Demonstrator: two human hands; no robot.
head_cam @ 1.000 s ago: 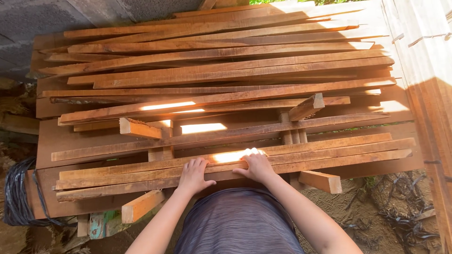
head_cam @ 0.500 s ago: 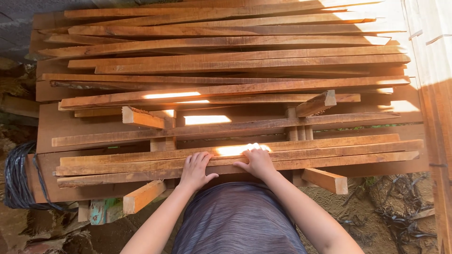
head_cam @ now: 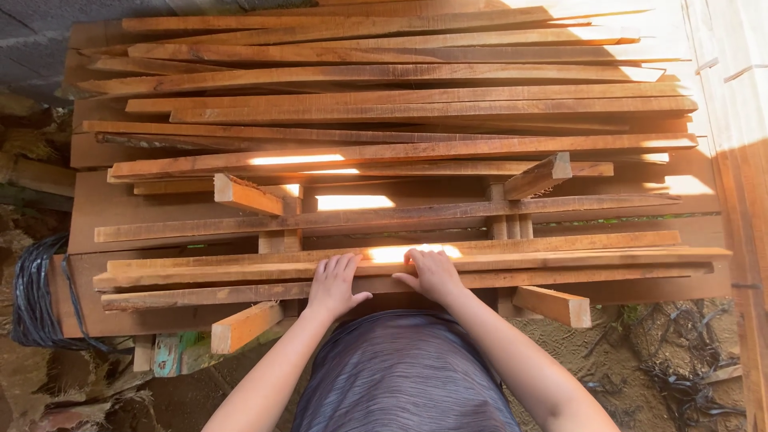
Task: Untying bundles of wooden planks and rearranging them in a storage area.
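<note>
Planks (head_cam: 400, 264): three long front ones under two hands
Left hand (head_cam: 334, 284): flat, fingers spread
Right hand (head_cam: 432, 274): flat
Change: none

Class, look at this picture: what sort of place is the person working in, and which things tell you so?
Probably an outdoor timber yard or rough woodworking spot: long wooden slats lie stacked on short wood blocks, with bare dirt ground and a grey wall beside them.

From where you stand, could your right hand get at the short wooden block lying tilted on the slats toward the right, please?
Probably yes. The short block lies on top of the slats with nothing over it, and the right hand rests on the nearest slats, with only flat wood between them.
</note>
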